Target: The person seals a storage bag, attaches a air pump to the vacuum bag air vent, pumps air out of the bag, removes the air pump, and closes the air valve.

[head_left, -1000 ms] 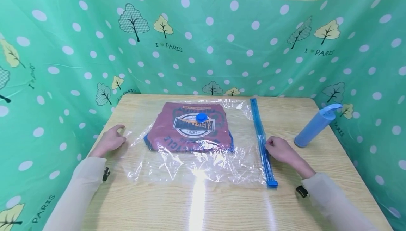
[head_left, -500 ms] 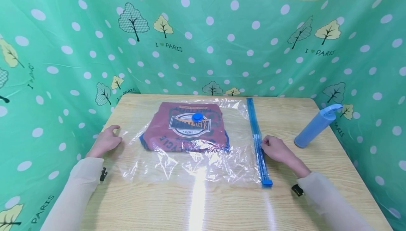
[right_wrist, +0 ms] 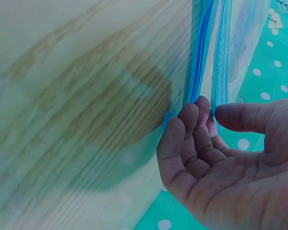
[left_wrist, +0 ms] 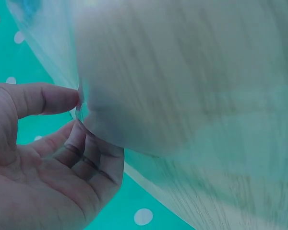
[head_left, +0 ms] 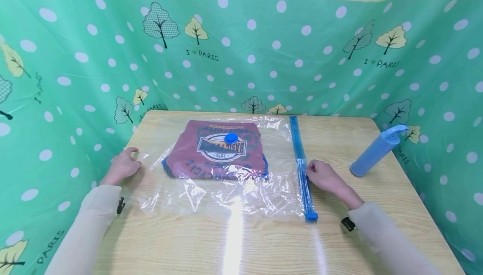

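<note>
A clear vacuum storage bag (head_left: 181, 199) lies flat on the table, with a folded maroon T-shirt (head_left: 226, 162) inside. The bag's round blue valve (head_left: 231, 138) sits over the shirt's print. My left hand (head_left: 122, 167) pinches the bag's left edge between thumb and fingers; the left wrist view shows the film caught at the fingertips (left_wrist: 76, 96). At the other end, my right hand (head_left: 325, 177) pinches the blue zip strip (head_left: 296, 136) near its middle. Two blue bands of the strip part above the fingers in the right wrist view. A blue slider (head_left: 311, 216) sits at the strip's near end.
A blue hand pump (head_left: 373, 153) stands tilted on the table's right side, beyond my right hand. The wooden table (head_left: 170, 241) is enclosed at the back and sides by a green dotted curtain (head_left: 249, 78).
Both hands have shifted a little to the left, and the bag with the T-shirt inside has slid left with them. The pump has stayed put.
</note>
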The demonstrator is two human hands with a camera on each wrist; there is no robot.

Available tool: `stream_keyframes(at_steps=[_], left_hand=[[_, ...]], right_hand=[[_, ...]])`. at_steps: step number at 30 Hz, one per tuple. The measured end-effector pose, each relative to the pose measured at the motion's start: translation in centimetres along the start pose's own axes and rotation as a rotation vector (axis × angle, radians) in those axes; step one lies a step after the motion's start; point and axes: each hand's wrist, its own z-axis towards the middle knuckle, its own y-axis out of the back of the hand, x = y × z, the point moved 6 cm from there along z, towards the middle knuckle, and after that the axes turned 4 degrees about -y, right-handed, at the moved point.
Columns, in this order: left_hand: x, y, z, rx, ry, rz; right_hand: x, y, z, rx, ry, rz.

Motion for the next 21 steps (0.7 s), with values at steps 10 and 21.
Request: stream_keyframes(at_steps=[10,21], left_hand=[[0.7,0.5,-0.1,-0.006,0.018,-0.005],[1.3,1.0,0.0,-0.013,0.042,-0.02]], right_hand=[[0.9,-0.6,0.3,0.001,0.01,0.012],[1.6,-1.0,0.7,0.007,0.02,0.035]])
